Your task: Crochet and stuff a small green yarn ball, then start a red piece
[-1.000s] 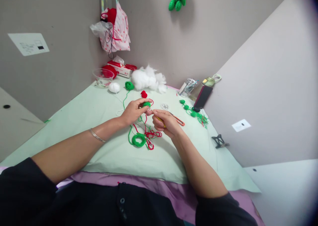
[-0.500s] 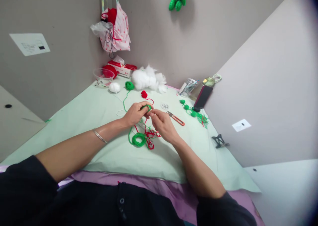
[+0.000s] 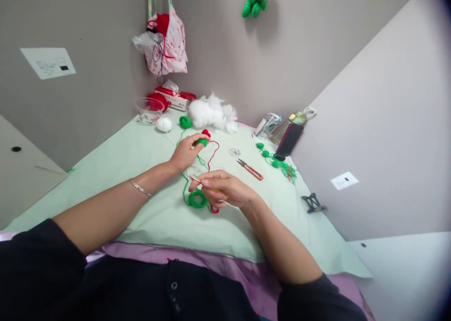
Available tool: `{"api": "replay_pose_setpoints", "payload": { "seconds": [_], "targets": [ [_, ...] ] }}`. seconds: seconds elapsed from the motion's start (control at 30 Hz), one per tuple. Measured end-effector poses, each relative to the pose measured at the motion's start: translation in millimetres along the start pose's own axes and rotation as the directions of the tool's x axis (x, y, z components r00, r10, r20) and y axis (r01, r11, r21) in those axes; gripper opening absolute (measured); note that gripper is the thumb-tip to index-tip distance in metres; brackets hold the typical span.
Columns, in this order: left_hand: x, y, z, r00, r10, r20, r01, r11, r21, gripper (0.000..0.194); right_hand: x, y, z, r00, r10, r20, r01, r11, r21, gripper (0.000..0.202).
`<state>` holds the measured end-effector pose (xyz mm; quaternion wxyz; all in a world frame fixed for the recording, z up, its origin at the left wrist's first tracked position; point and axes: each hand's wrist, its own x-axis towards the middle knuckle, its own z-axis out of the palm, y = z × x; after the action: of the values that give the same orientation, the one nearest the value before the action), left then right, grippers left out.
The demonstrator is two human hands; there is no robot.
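Note:
My left hand is closed around a small green crochet piece, with its palm side hidden. Green yarn trails from that piece down toward my right hand. A crochet hook with a metal tip and a yellowish handle is gripped in my right hand, its tip pointing left. Below the hands lies a coil of green yarn, and some red yarn shows partly beneath my right hand. A small red yarn ball sits just behind my left fingers, its strand curving to the right.
Orange-handled thread snips lie to the right, near a small clear case. White stuffing, a white yarn ball and a green ball stand behind. Green crocheted pieces, a phone and a black claw clip lie rightward.
My hands have parted: the left moved away from me with the green piece, while the right came back toward me and left with the hook. Green yarn now stretches between them.

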<state>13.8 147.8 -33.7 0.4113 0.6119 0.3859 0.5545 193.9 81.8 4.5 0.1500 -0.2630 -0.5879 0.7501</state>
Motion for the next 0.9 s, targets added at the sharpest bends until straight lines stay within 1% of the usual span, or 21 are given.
{"api": "replay_pose_setpoints", "payload": {
  "seconds": [0.03, 0.07, 0.1, 0.13, 0.17, 0.2, 0.23, 0.3, 0.37, 0.4, 0.43, 0.47, 0.53, 0.57, 0.6, 0.63, 0.67, 0.7, 0.73, 0.77, 0.9],
  "targets": [
    [1.9, -0.6, -2.0, 1.000, -0.020, -0.007, 0.019, 0.999, -0.031, 0.022, -1.7, -0.3, -0.5, 0.999, -0.032, -0.028, 0.029, 0.996, -0.079, 0.037],
    [3.2, -0.6, -3.3, 0.999, -0.042, -0.010, 0.041, 0.997, -0.067, 0.024, -4.0, -0.9, -3.3, 0.990, -0.091, -0.111, 0.071, 0.982, -0.176, 0.037],
    [3.9, -0.2, -3.8, 0.998, -0.066, -0.007, 0.065, 0.992, -0.107, 0.026, -6.8, -1.7, -8.7, 0.962, -0.162, -0.222, 0.093, 0.953, -0.290, 0.036],
    [3.9, 0.6, -3.5, 0.996, -0.090, 0.002, 0.089, 0.985, -0.146, 0.028, -9.9, -2.5, -16.3, 0.910, -0.237, -0.339, 0.089, 0.912, -0.400, 0.035],
    [3.4, 1.8, -2.6, 0.994, -0.112, 0.016, 0.113, 0.977, -0.183, 0.029, -12.9, -3.0, -25.6, 0.844, -0.303, -0.442, 0.045, 0.863, -0.504, 0.034],
    [2.6, 3.2, -1.1, 0.991, -0.130, 0.035, 0.134, 0.967, -0.215, 0.030, -15.6, -3.0, -35.5, 0.783, -0.342, -0.519, -0.030, 0.813, -0.581, 0.032],
    [1.5, 4.8, 0.7, 0.988, -0.142, 0.056, 0.151, 0.959, -0.241, 0.030, -17.4, -2.5, -45.0, 0.746, -0.363, -0.559, -0.067, 0.794, -0.605, 0.028],
    [-1.0, 8.3, 5.0, 0.984, -0.153, 0.091, 0.172, 0.946, -0.274, 0.030, -17.7, 0.0, -58.5, 0.679, -0.410, -0.609, -0.095, 0.774, -0.627, 0.023],
    [-4.4, 11.6, 9.8, 0.982, -0.154, 0.111, 0.180, 0.939, -0.293, 0.029, -13.3, 3.0, -61.0, 0.618, -0.463, -0.636, -0.082, 0.766, -0.637, 0.025],
    [-6.6, 13.1, 12.5, 0.981, -0.152, 0.118, 0.181, 0.937, -0.300, 0.028, -9.6, 4.3, -57.9, 0.604, -0.478, -0.637, -0.057, 0.772, -0.633, 0.031],
    [-9.1, 14.4, 15.2, 0.981, -0.151, 0.123, 0.182, 0.934, -0.307, 0.027, -5.3, 5.3, -52.6, 0.614, -0.479, -0.627, -0.007, 0.791, -0.612, 0.037],
    [-11.8, 15.6, 18.1, 0.981, -0.149, 0.128, 0.182, 0.932, -0.313, 0.026, -0.7, 6.1, -45.7, 0.646, -0.467, -0.603, 0.062, 0.820, -0.568, 0.042],
    [-16.8, 17.1, 23.2, 0.979, -0.151, 0.137, 0.188, 0.928, -0.320, 0.027, 7.9, 7.7, -31.4, 0.749, -0.410, -0.521, 0.235, 0.899, -0.369, 0.045],
    [-18.6, 17.5, 25.1, 0.978, -0.155, 0.140, 0.193, 0.927, -0.321, 0.027, 11.1, 8.6, -25.7, 0.790, -0.370, -0.489, 0.262, 0.925, -0.275, 0.044],
    [-19.6, 17.4, 26.2, 0.978, -0.158, 0.138, 0.195, 0.927, -0.322, 0.028, 13.3, 9.6, -21.9, 0.819, -0.325, -0.473, 0.251, 0.944, -0.214, 0.042],
    [-19.6, 17.0, 26.6, 0.979, -0.159, 0.130, 0.194, 0.927, -0.322, 0.029, 14.2, 10.8, -20.4, 0.835, -0.290, -0.468, 0.224, 0.955, -0.193, 0.041],
    [-18.8, 16.2, 26.1, 0.981, -0.159, 0.115, 0.188, 0.928, -0.323, 0.030, 14.0, 11.9, -21.0, 0.837, -0.268, -0.478, 0.195, 0.961, -0.197, 0.039],
    [-17.4, 15.0, 25.1, 0.983, -0.158, 0.095, 0.180, 0.929, -0.323, 0.032, 12.9, 12.9, -23.6, 0.827, -0.265, -0.495, 0.179, 0.960, -0.216, 0.037],
    [-15.5, 13.4, 23.7, 0.985, -0.157, 0.074, 0.173, 0.931, -0.321, 0.034, 11.0, 13.5, -27.5, 0.806, -0.286, -0.519, 0.182, 0.953, -0.243, 0.036],
    [-13.7, 11.8, 22.2, 0.986, -0.159, 0.056, 0.169, 0.933, -0.318, 0.035, 8.8, 13.6, -32.0, 0.772, -0.322, -0.548, 0.201, 0.942, -0.269, 0.035],
    [-11.1, 5.6, 20.3, 0.985, -0.172, 0.030, 0.173, 0.943, -0.283, 0.032, 1.6, 8.5, -44.2, 0.589, -0.476, -0.653, 0.315, 0.879, -0.357, 0.031]
  ]
}}
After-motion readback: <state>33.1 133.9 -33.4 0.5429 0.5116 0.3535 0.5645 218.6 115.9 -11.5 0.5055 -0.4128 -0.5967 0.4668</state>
